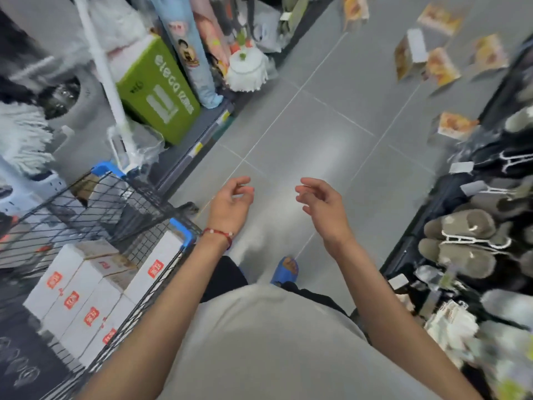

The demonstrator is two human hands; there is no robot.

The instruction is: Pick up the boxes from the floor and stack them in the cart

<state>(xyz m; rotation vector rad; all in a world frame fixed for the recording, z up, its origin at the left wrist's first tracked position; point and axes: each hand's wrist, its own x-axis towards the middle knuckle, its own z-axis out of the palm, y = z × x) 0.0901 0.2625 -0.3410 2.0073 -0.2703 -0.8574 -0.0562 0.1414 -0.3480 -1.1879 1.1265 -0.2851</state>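
Fingers [244, 189] curl loosely; left hand [230, 202], right hand [320, 204] outstretched.

A green carton [158, 90] beside mops [247, 71]; grey slippers [461, 241] hang opposite

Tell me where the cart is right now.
In the head view the wire cart stands at lower left, just left of the left hand, below the green box, with white boxes stacked inside.

Floor boxes [441, 67] are motion-blurred; the cart [183, 232] runs past the left edge.
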